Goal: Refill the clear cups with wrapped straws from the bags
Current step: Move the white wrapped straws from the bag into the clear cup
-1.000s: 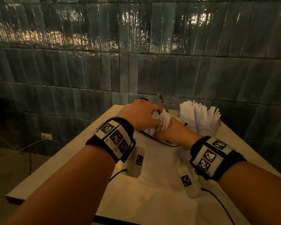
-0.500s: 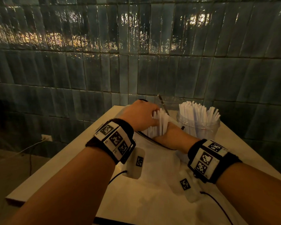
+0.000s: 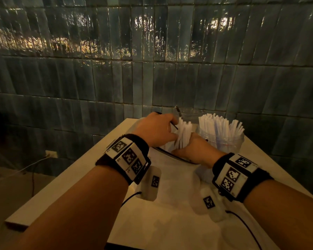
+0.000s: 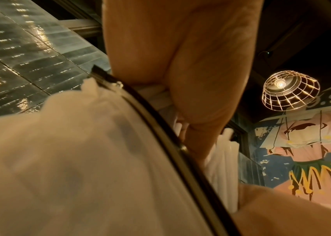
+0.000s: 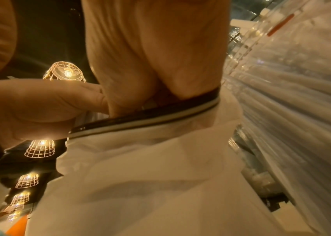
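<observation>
A bundle of white wrapped straws (image 3: 183,134) stands upright at the mouth of a translucent zip bag (image 3: 172,179) that lies on the table. My left hand (image 3: 171,129) grips the bundle from the left and top. From below and the right my right hand (image 3: 191,147) grips it, its fingertips hidden. In the left wrist view my left hand (image 4: 190,99) curls on the straws (image 4: 224,161) beyond the bag's black zip edge (image 4: 160,127). The right wrist view shows my right hand (image 5: 156,67) above the bag (image 5: 140,167). A clear cup (image 3: 224,141) full of straws stands just right.
A second clear cup (image 3: 190,114) with a dark stick in it stands behind the hands by the tiled wall (image 3: 152,60). The white table (image 3: 76,184) ends close on the left and right. Cables run from both wrist units across the bag.
The straw bundle has come further out of the bag mouth and stands more upright. Both hands stay round it and have shifted only slightly.
</observation>
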Demonstrator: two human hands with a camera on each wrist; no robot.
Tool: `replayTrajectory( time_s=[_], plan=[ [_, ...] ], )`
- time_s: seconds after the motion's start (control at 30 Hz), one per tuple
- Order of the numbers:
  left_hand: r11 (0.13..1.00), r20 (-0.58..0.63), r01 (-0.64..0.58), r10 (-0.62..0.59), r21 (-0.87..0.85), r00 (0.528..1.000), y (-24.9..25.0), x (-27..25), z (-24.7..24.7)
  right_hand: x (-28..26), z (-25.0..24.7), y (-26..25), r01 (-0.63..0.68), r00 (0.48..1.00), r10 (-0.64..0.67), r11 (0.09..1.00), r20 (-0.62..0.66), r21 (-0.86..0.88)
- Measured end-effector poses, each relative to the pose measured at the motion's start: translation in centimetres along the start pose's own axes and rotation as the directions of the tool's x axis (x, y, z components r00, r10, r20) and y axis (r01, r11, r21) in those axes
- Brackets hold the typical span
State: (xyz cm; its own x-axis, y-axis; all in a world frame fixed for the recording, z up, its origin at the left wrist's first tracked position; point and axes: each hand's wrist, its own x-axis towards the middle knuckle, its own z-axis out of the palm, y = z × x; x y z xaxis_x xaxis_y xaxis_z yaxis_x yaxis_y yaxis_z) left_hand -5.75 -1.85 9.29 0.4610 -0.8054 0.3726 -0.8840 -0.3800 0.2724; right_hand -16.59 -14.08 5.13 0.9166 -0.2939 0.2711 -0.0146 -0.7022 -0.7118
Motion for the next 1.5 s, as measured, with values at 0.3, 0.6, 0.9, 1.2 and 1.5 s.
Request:
replayTrajectory(
  time_s=[0.3, 0.6, 0.9, 1.2, 1.5],
  plan=[
    [0.999, 0.025, -0.053, 0.053, 0.002, 0.998, 0.3, 0.0, -0.1, 0.3, 0.4, -0.2, -0.041, 0.999, 0.041, 0.999, -0.008, -0.030],
    [0.999, 0.002, -0.030, 0.030, -0.023, 1.000, 0.2, 0.1, 0.1, -0.2, 1.1, -0.2, 0.024, 0.999, -0.023, 1.000, 0.049, -0.018],
    [0.989, -0.024, -0.051, 0.048, -0.136, 0.999, 1.4, -0.6, -0.4, -0.3, 0.4, 0.0, -0.039, 0.999, 0.039, 0.999, 0.027, 0.025],
    [0.990, 0.002, -0.114, 0.114, 0.084, 0.993, 1.0, 0.1, 0.0, -0.3, 0.6, 0.2, -0.020, 1.000, 0.019, 0.999, 0.012, 0.032],
    [1.000, -0.107, 0.001, -0.005, -0.031, 0.994, 1.0, 0.4, 1.0, -0.3, 0.7, 0.2, -0.049, 0.999, 0.049, 0.998, 0.004, -0.026]
  ],
)
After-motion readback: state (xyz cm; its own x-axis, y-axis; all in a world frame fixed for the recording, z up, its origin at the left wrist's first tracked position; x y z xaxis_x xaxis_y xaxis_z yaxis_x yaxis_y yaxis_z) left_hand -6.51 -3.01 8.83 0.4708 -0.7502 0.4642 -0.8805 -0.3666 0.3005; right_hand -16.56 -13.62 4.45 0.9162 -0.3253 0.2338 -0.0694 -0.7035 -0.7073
